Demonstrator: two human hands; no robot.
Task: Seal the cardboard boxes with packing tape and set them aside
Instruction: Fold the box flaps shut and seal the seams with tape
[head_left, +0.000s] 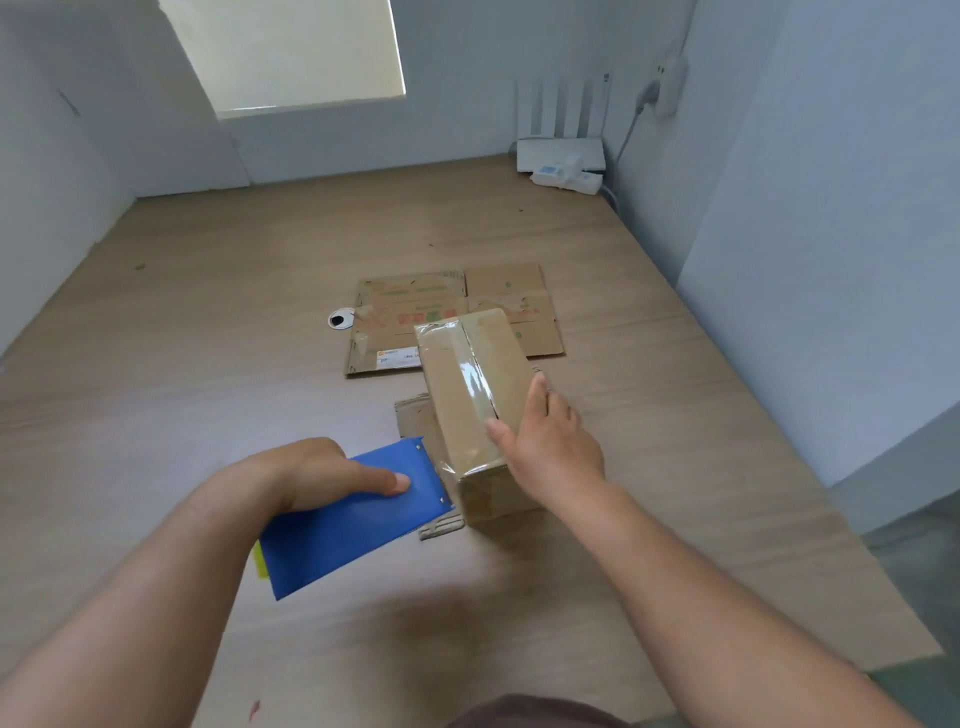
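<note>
On the worktop (208, 338), near its middle, stands the box (457, 384), its flaps closed so that nothing inside can be seen. A strip of clear tape (475, 382) runs along the top seam from the far edge to the near edge, and wrinkled tape folds down over the near end. The right grip (550, 441) holds the box at its near right corner, thumb laid on the top face beside the tape and fingers reaching along the right side. The left grip (322, 473) is closed around the blue dispenser (353, 514), thumb pressed flat on its upper face. The dispenser's front edge sits just beside the near end of the box, and a sliver of yellow shows at its rear corner. A small cardboard piece (413, 418) lies under the left side of the box, and a corrugated scrap (441, 527) lies just in front of it. Behind the box a flattened carton (410, 317) with printed markings and a white label lies open and flat, holding nothing. Left of it is a round cable hole (340, 318). A white router (561, 150) stands in the far right corner against the wall.
</note>
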